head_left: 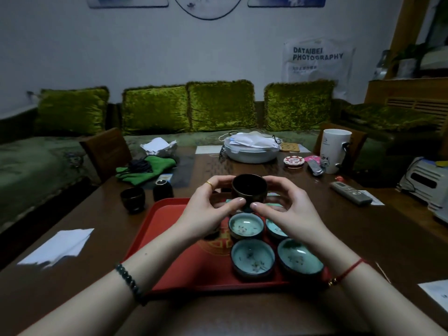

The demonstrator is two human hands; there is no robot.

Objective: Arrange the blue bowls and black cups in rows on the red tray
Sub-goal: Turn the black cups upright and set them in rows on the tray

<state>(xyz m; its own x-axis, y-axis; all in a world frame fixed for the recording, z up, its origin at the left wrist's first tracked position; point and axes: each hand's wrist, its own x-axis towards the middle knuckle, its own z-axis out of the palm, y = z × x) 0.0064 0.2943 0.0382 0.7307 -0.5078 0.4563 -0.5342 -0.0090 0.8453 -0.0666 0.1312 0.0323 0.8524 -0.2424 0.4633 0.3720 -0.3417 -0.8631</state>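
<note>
A red tray point(169, 241) lies on the brown table in front of me. Several blue bowls stand on its right half in two rows, among them one at the near middle point(252, 259), one at the near right point(299, 259) and one behind point(245, 225); another bowl point(275, 229) is partly hidden under my right hand. Both hands hold one black cup point(249, 189) upright above the tray's far side: my left hand point(211, 209) on its left, my right hand point(288, 209) on its right. Two more black cups point(132, 198) point(163, 189) stand on the table left of the tray's far corner.
A green cloth point(145, 169) lies behind the two cups. A white covered dish point(252, 150), a white mug point(334, 150), a remote point(351, 192) and small items sit at the table's far right. White paper point(58, 247) lies at the left. A green sofa runs behind.
</note>
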